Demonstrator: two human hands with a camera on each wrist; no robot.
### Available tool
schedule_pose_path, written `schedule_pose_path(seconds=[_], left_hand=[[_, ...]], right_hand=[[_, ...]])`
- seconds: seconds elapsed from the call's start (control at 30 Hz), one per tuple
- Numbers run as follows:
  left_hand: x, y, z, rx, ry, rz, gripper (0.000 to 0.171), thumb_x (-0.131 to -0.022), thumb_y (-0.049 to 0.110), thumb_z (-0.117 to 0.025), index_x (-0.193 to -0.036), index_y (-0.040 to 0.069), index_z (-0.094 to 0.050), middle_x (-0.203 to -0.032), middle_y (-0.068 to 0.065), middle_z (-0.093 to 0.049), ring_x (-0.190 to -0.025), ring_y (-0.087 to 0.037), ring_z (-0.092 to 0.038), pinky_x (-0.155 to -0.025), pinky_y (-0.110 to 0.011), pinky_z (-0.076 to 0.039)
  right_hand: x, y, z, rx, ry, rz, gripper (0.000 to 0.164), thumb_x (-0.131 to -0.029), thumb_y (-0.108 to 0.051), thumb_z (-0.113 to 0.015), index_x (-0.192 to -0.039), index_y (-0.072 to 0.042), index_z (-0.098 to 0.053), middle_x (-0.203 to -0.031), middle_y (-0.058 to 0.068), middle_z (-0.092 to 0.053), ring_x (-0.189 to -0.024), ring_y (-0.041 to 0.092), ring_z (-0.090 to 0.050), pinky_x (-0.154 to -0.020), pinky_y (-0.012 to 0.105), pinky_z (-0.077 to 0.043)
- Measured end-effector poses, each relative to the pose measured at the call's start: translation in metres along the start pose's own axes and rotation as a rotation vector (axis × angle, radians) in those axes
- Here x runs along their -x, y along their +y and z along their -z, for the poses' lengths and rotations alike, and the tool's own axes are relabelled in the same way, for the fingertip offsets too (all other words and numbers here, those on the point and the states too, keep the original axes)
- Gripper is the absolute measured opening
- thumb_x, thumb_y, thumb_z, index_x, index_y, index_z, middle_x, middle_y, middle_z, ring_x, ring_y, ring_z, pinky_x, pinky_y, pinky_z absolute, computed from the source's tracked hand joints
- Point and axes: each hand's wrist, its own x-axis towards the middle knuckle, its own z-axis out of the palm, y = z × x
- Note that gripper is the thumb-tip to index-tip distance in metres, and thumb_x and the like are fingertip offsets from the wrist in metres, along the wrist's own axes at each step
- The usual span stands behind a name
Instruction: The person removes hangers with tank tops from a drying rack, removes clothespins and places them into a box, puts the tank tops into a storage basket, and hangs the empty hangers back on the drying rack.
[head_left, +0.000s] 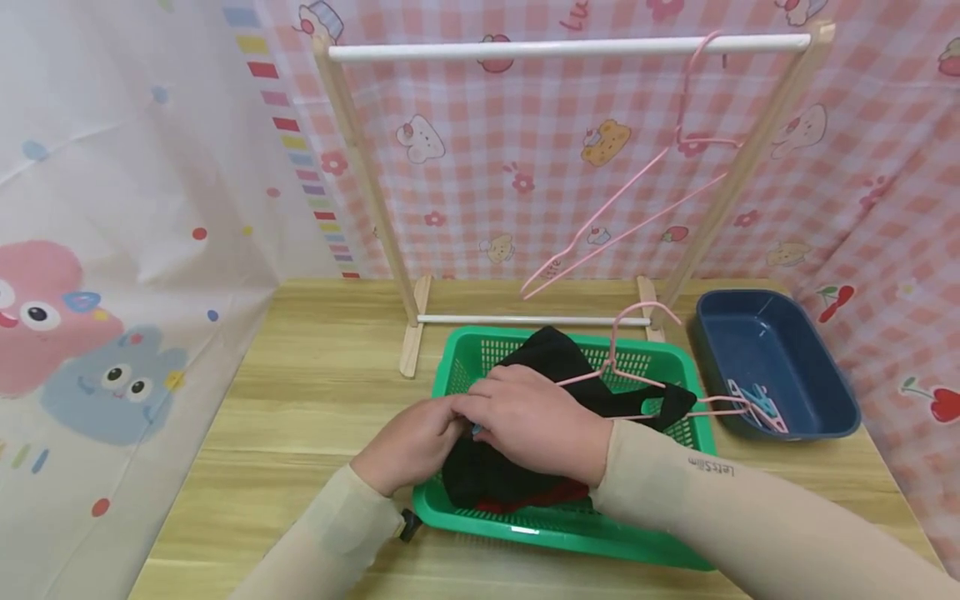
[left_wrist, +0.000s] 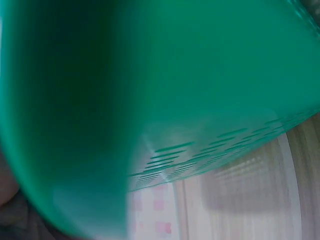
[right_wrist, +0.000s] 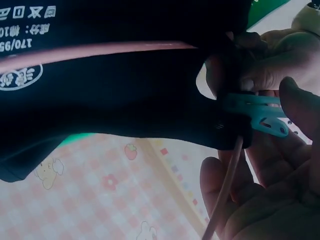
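Note:
A black tank top [head_left: 555,358] lies over the green basket [head_left: 450,350], with a pink hanger [head_left: 612,354] threaded through it. My left hand [head_left: 408,446] pinches the top's strap at the left end of the hanger. Beside it, my right hand [head_left: 540,421] grips a blue clothespin [right_wrist: 262,112], whose jaws sit over the strap edge in the right wrist view. White label print [right_wrist: 25,45] shows inside the top there. The basket wall [left_wrist: 225,60] fills most of the left wrist view, hiding nearly all of the left hand.
Behind the basket stands a wooden rack with a white rail [head_left: 525,50], a second pink hanger [head_left: 592,225] hanging from it. A dark blue bin [head_left: 780,350] at the right holds several clothespins [head_left: 761,408]. Red cloth [head_left: 525,497] shows beneath the top.

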Motion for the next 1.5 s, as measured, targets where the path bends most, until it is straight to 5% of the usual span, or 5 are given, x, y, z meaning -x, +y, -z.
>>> schedule_pose_path(seconds=[0.33, 0.63, 1.33, 1.5], left_hand=[[-0.002, -0.001, -0.001, -0.007, 0.016, -0.012, 0.024, -0.112, 0.021, -0.047, -0.111, 0.025, -0.07, -0.111, 0.007, -0.073, -0.101, -0.012, -0.066, -0.099, -0.043, -0.055], [-0.003, -0.001, 0.0, -0.01, -0.004, -0.025, 0.026, -0.111, 0.014, -0.045, -0.098, 0.022, -0.066, -0.094, 0.007, -0.067, -0.085, -0.012, -0.06, -0.084, -0.035, -0.054], [-0.002, 0.0, 0.0, 0.006, -0.014, -0.032, 0.023, -0.113, 0.024, -0.048, -0.101, 0.026, -0.068, -0.098, 0.012, -0.069, -0.088, -0.009, -0.062, -0.088, -0.035, -0.055], [-0.002, 0.0, 0.0, -0.016, -0.018, -0.047, 0.022, -0.113, 0.025, -0.048, -0.098, 0.023, -0.065, -0.089, 0.008, -0.065, -0.08, -0.011, -0.059, -0.078, -0.031, -0.052]], right_hand=[[-0.002, 0.002, -0.005, 0.002, 0.054, 0.022, 0.035, -0.088, -0.021, -0.086, -0.121, -0.021, -0.075, -0.102, -0.009, -0.078, -0.097, 0.012, -0.069, -0.094, 0.034, -0.054], [0.0, 0.005, -0.009, 0.01, 0.216, 0.139, 0.011, -0.087, -0.013, -0.084, -0.096, -0.019, -0.08, -0.09, -0.012, -0.078, -0.085, 0.01, -0.067, -0.088, 0.031, -0.054], [0.009, 0.002, 0.008, -0.112, 0.333, 0.17, 0.018, -0.09, -0.007, -0.081, -0.105, -0.018, -0.081, -0.102, -0.012, -0.079, -0.1, 0.008, -0.072, -0.097, 0.033, -0.054], [0.017, 0.005, 0.013, -0.112, 0.367, 0.166, 0.018, -0.088, -0.009, -0.085, -0.104, -0.015, -0.082, -0.104, -0.009, -0.08, -0.101, 0.01, -0.073, -0.096, 0.034, -0.055]])
